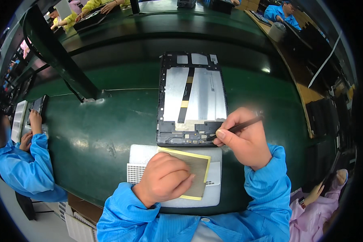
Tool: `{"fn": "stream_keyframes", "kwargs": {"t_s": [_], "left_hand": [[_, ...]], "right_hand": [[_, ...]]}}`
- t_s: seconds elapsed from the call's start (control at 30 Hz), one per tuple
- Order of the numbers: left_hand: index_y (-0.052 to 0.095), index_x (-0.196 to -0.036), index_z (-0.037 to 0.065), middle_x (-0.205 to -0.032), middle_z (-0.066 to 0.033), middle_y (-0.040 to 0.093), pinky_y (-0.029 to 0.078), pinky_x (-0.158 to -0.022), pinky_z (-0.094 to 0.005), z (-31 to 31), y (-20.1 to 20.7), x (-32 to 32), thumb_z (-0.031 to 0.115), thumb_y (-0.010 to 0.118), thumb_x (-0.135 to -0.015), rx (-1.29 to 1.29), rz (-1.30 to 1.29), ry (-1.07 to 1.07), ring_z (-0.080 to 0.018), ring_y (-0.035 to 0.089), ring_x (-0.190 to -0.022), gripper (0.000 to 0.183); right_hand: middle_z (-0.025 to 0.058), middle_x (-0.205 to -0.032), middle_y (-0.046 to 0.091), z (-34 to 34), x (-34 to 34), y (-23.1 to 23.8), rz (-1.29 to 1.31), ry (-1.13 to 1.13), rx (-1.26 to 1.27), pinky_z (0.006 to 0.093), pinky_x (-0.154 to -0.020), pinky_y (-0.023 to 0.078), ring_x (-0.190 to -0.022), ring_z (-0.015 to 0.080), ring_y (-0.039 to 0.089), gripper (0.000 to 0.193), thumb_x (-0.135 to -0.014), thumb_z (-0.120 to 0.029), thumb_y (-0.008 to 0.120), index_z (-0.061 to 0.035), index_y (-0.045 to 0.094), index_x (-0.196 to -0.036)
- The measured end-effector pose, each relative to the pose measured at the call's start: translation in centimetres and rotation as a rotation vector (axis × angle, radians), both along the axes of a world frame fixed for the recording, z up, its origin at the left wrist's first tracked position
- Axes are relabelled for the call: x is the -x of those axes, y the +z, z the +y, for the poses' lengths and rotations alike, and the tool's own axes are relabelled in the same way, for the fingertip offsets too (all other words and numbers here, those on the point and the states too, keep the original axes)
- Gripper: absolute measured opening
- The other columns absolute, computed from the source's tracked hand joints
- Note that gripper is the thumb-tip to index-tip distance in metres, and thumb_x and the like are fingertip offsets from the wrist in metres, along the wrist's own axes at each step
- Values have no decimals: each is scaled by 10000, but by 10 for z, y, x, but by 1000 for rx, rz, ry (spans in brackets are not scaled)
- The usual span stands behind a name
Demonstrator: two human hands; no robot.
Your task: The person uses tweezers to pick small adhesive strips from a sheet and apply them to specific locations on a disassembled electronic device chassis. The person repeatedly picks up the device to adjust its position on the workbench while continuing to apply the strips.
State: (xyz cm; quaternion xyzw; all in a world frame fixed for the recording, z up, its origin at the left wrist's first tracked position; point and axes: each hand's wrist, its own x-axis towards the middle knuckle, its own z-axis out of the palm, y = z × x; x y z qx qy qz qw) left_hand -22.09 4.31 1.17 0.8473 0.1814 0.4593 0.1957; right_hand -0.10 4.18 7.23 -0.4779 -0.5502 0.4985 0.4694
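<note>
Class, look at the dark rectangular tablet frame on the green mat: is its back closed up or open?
Open. The dark rectangular tablet frame lies flat with its bare silver metal plate and black-and-gold ribbon strip exposed; no cover hides them.

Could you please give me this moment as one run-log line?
left hand: rests on sticker sheet | right hand: holds tweezers at tablet frame

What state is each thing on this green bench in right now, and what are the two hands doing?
Tablet frame: lying flat, back open, inner parts exposed.
Tweezers: pinched in the right hand, tip at the frame's lower edge.
Yellow-edged sheet: flat on the white pad, pressed down by the left hand.
Left hand: closed, knuckles up.
</note>
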Motion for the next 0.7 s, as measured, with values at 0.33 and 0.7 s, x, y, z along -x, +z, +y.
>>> {"fn": "stream_keyframes", "kwargs": {"t_s": [0.33,0.7], "left_hand": [[508,-1203,-54,-1069,-136,598,439,-826,-281,21,-21,4,119,635,-847,526,-356,539,-199,569,-933,415],[439,-1278,-90,-1228,-125,537,381,-975,-307,12,-5,3,93,580,-891,915,-639,111,-173,512,-1105,450]], "right_hand": [[66,-846,575,13,-14,-37,426,-520,-260,295,-679,537,-727,157,622,93,-924,-84,537,-40,486,-988],[180,-1100,583,2,10,-67,-73,-466,-540,328,-928,422,-1052,238,557,186,-935,-19,431,21,521,-1092]]}}
